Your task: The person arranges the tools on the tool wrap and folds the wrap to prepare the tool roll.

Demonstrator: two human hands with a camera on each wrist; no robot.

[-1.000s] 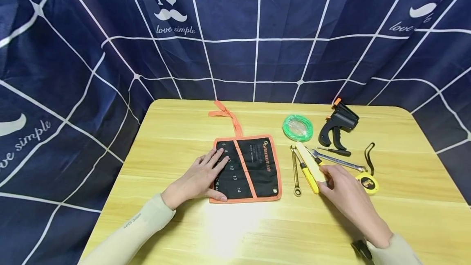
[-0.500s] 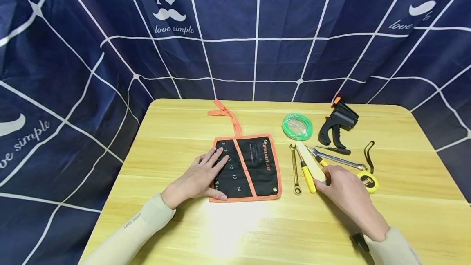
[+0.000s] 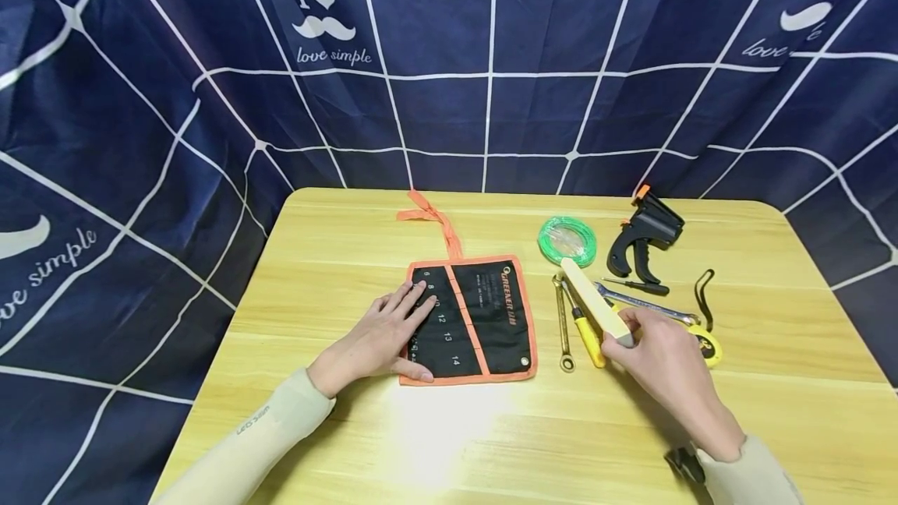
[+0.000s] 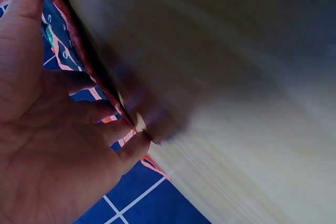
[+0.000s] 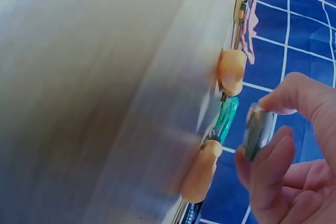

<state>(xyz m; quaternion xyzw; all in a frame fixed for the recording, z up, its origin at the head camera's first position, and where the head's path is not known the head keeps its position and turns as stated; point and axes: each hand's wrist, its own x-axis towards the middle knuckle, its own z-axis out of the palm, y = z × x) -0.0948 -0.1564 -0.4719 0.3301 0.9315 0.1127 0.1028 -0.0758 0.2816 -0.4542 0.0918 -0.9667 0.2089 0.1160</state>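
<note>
My left hand [image 3: 382, 337] rests with spread, straight fingers on the left part of a black tool pouch [image 3: 501, 326] with orange edging and printed sizes. In the left wrist view, the fingers of the left hand [image 4: 68, 124] lie along the pouch's edge. Between thumb and fingers, my right hand [image 3: 662, 353] pinches the near end of a long pale yellow bar [image 3: 592, 298], held above the other tools. Its grey end [image 5: 257, 129] faces the right wrist camera; its exact kind is unclear. Beneath and beside it are a yellow-handled screwdriver [image 3: 589, 340] and a ratcheting wrench [image 3: 563, 326].
Behind the tools lie a green coil [image 3: 568, 241], a black trigger clamp [image 3: 647, 234] and a small black screwdriver [image 3: 640, 286]. A silver wrench [image 3: 648, 305] and a yellow tape measure [image 3: 708, 345] sit by the right hand. An orange tie [image 3: 438, 220] trails from the pouch.
My right hand has lifted the pale yellow bar off the tools, and its far end now reaches over the green coil's lower edge. The left hand has stayed on the pouch.
</note>
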